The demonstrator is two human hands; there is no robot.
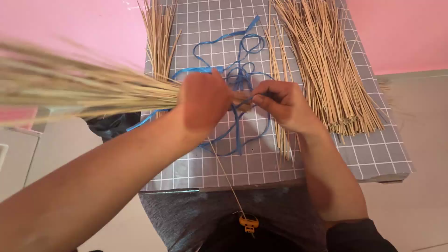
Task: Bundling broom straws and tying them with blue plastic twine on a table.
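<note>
- The bundle of straw sticks point(88, 91) lies level above the worktop point(373, 158), fanning out blurred to the left, its bound end between both hands.
- The left hand point(205, 100) is closed around the bundle's neck.
- The right hand point(284, 105) pinches the blue plastic string point(238, 74) at the bundle's end, fingers curled tight.
- The string loops loosely over the grey checked worktop, beneath and beyond the hands.
- A large pile of sticks point(326, 65) lies to the right, a smaller pile point(158, 32) far left.
</note>
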